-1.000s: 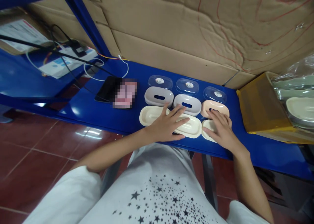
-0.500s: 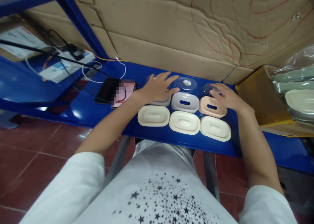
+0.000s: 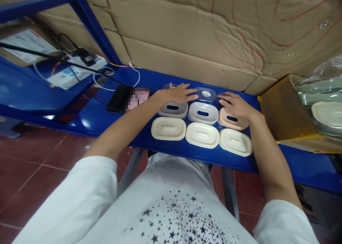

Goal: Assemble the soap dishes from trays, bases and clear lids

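Note:
My left hand [image 3: 180,93] lies spread over the left clear lid [image 3: 167,86], above a grey slotted tray [image 3: 172,109]. My right hand [image 3: 235,103], fingers apart, covers most of the right clear lid, behind a peach slotted tray [image 3: 232,119]. Between my hands lies a clear oval lid [image 3: 205,94] with a round white sticker, behind a pale slotted tray [image 3: 203,113]. Nearest my body, three cream oval dishes form a row: left [image 3: 168,128], middle [image 3: 202,135] and right [image 3: 235,142].
A phone [image 3: 137,98] and a black item [image 3: 116,99] lie left of the trays. White cables and a power strip [image 3: 77,73] are farther left. A cardboard box [image 3: 291,112] with wrapped dishes stands right; a cardboard wall [image 3: 171,34] rises behind.
My left hand has shifted slightly right and away, showing more of the grey tray. My right hand has moved left and now covers more of the right lid.

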Tool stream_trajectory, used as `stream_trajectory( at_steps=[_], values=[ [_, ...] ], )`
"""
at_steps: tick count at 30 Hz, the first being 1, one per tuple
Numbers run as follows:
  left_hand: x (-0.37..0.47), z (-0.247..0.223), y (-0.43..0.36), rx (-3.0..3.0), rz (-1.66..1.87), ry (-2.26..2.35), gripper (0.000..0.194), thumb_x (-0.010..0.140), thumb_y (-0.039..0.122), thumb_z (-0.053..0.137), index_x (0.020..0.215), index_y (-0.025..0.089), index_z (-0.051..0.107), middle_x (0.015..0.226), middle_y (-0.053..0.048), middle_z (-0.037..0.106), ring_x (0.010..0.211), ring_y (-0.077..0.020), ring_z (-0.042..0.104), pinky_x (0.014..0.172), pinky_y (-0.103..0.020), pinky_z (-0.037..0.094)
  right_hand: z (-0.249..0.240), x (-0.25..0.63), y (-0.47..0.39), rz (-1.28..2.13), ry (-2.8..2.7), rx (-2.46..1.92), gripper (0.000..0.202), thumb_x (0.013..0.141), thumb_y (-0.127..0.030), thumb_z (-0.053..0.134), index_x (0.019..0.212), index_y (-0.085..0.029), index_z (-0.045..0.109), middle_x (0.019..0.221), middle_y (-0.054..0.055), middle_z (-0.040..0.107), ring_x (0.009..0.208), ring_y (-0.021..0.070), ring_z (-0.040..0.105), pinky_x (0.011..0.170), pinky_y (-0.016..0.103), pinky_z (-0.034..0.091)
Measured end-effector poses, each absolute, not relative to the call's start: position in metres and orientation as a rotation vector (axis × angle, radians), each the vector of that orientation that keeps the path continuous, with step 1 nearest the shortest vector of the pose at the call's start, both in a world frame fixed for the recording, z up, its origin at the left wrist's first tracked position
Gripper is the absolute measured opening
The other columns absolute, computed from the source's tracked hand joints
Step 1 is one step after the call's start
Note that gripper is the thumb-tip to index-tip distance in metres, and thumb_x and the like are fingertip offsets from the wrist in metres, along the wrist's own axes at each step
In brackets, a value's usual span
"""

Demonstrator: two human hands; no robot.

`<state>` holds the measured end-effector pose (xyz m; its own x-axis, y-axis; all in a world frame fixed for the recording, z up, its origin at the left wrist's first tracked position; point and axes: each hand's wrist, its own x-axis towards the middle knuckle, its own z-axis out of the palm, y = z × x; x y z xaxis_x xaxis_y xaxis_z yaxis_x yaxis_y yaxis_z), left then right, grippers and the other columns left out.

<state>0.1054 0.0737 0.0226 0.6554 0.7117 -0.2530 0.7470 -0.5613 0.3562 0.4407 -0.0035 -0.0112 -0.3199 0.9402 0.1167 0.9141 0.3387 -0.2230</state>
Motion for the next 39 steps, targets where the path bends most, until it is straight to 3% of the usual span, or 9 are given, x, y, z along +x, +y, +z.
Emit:
stream_trajectory(
  at_steps=[8,12,15,18,21,26,31,34,39],
  values=[
    [0.086,0.028,0.057,2.537,0.121,1.068,0.069,0.112,0.059,0.037,0.172,0.026,0.036,0.185,-0.02,0.016,0.172,-0.0376,0.013,0.129,-0.078,0.006,0.012,0.424,-0.032,0.138,-2.269,-1.713,0.057,0.11,-0.058,0.045,0.15,-0.024,0.067,0.155,0.015,0.067,0.15,0.037,0.056,0.123,0.065,0.043],
    [0.046,0.033,0.01,2.637,0.591,0.858,0.063,0.11,0.053,0.047,0.161,0.017,0.053,0.174,-0.022,0.043,0.163,-0.0331,0.038,0.131,-0.056,0.03,0.036,0.39,-0.053,0.111,-2.28,-1.433,0.047,0.112,-0.049,0.047,0.138,-0.021,0.074,0.144,0.013,0.074,0.136,0.0312,0.068,0.118,0.052,0.05],
    [0.009,0.022,-0.043,2.528,0.825,1.008,0.044,0.107,0.045,0.054,0.138,0.02,0.072,0.14,-0.017,0.072,0.133,-0.0314,0.066,0.115,-0.046,0.049,0.041,0.346,-0.075,0.071,-2.389,-1.237,0.037,0.114,-0.04,0.047,0.129,-0.024,0.077,0.131,0.008,0.08,0.125,0.0293,0.072,0.109,0.049,0.052],
    [-0.021,-0.002,-0.096,2.265,0.985,1.411,0.031,0.106,0.039,0.054,0.116,0.025,0.079,0.108,-0.011,0.078,0.104,-0.0285,0.072,0.1,-0.041,0.055,0.028,0.294,-0.102,-0.017,-2.613,-0.953,0.03,0.114,-0.03,0.048,0.12,-0.025,0.078,0.114,0.005,0.083,0.109,0.025,0.073,0.096,0.044,0.051],
    [-0.039,-0.024,-0.137,1.96,1.02,1.465,0.025,0.103,0.037,0.059,0.108,0.026,0.082,0.108,-0.009,0.078,0.104,-0.028,0.072,0.101,-0.04,0.056,0.008,0.25,-0.124,-0.245,-2.809,-0.787,0.027,0.114,-0.029,0.05,0.124,-0.021,0.074,0.107,0.007,0.081,0.1,0.0241,0.069,0.088,0.042,0.048],
    [-0.044,-0.026,-0.182,1.21,1.199,1.418,0.027,0.087,0.033,0.083,0.112,0.025,0.086,0.135,-0.011,0.075,0.137,-0.0331,0.064,0.127,-0.045,0.044,-0.006,0.222,-0.132,-0.312,-2.841,-0.788,0.019,0.111,-0.017,0.053,0.114,-0.018,0.072,0.095,0.005,0.077,0.091,0.0223,0.066,0.084,0.038,0.042],
    [-0.038,-0.008,-0.191,0.372,1.146,1.03,0.043,0.088,0.031,0.08,0.129,0.02,0.075,0.146,-0.016,0.073,0.133,-0.0347,0.072,0.121,-0.051,0.054,0.006,0.22,-0.139,-0.172,-2.697,-0.754,0.017,0.112,-0.02,0.054,0.106,-0.02,0.07,0.095,0.002,0.078,0.092,0.0195,0.066,0.088,0.037,0.041],
    [-0.032,-0.005,-0.189,0.245,1.248,0.982,0.043,0.089,0.026,0.077,0.131,0.019,0.07,0.135,-0.015,0.077,0.129,-0.0292,0.074,0.118,-0.048,0.057,0.012,0.218,-0.149,-0.133,-2.638,-0.78,0.016,0.111,-0.017,0.056,0.111,-0.022,0.071,0.1,0.001,0.08,0.094,0.019,0.067,0.094,0.038,0.041],
    [-0.014,-0.005,-0.178,0.149,1.132,0.796,0.04,0.094,0.033,0.069,0.131,0.018,0.071,0.127,-0.013,0.08,0.123,-0.0322,0.075,0.105,-0.048,0.065,0.023,0.209,-0.143,0.076,-2.608,-0.665,0.02,0.113,-0.02,0.052,0.117,-0.026,0.071,0.106,0.001,0.082,0.1,0.0182,0.071,0.096,0.038,0.045]
  ],
)
